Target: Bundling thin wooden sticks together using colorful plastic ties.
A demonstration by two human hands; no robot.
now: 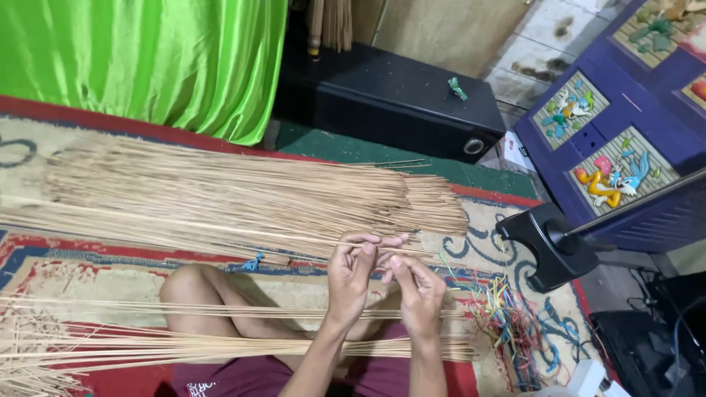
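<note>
Thin bamboo sticks (368, 245), apparently just one or two, are pinched in the grip of both the left hand (351, 276) and the right hand (418, 290), raised just in front of the big stick pile (243, 195). Two looser bundles (220, 345) cross the lap; coloured ties (507, 312) lie right of the pile.

2 bare forearms and a bare knee, dark maroon shorts (243, 376) with small white print.
</note>
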